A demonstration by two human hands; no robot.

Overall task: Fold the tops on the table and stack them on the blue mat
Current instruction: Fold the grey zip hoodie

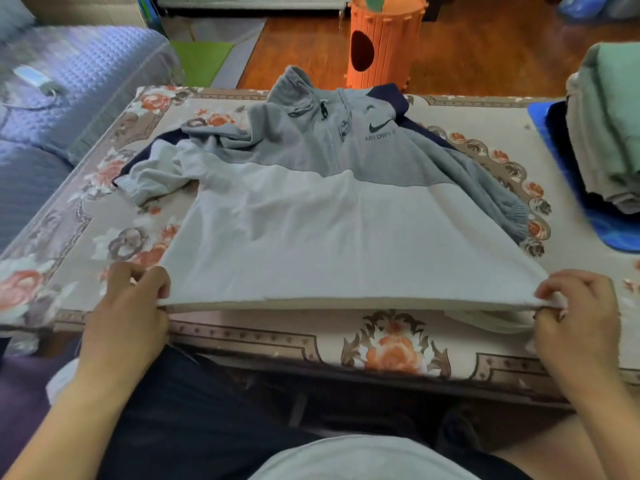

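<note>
Closest to me are my lap in dark trousers and my two bare forearms reaching forward to the near edge of the desk (242, 334), which is covered in a floral cloth. My left hand (130, 306) is closed in a pinch on the left corner of a hoodie's (294, 230) hem, thumb on top and fingers curled under. My right hand (578, 313) pinches the right corner of the same hem in the same way. Between my hands the hem is pulled straight and lifted slightly off the desk.

This hoodie lies front up across the middle of the desk, its pale lower half toward me and its darker grey chest, zip and hood at the far side. A swoosh logo with small lettering sits on the chest. Both sleeves are bunched, one lying out to each side of the body.

On the right edge of the desk lies the blue mat (609, 230), carrying a stack of folded tops (609, 133), green uppermost. Beyond the desk an orange basket (384, 39) stands on the wooden floor, and a purple sofa (69, 74) sits to the left.
</note>
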